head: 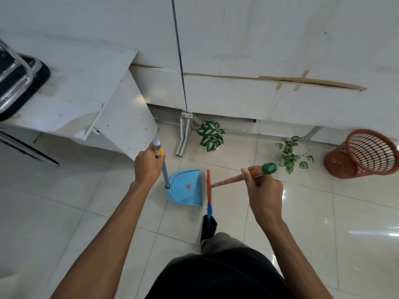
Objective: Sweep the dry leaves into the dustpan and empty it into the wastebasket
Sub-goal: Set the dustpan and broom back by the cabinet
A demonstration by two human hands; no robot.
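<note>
A light blue dustpan [186, 188] stands on the tiled floor, its mouth facing right. My left hand [148, 164] grips the top of its long handle, just under the yellow and grey cap. An orange broom [208, 187] with blue bristles stands right at the dustpan's mouth, edge-on to me. My right hand [264, 190] holds the broom's orange handle below its green cap. No dry leaves show on the floor or in the pan. A red-brown mesh wastebasket [362, 155] stands at the far right near the wall.
Two small green-and-white leafy plants, a left plant [210, 134] and a right plant [291, 154], sit by the wall base. A white table [71, 98] with a chair [15, 80] is at the left. My foot in a dark sock [208, 228] is just behind the broom.
</note>
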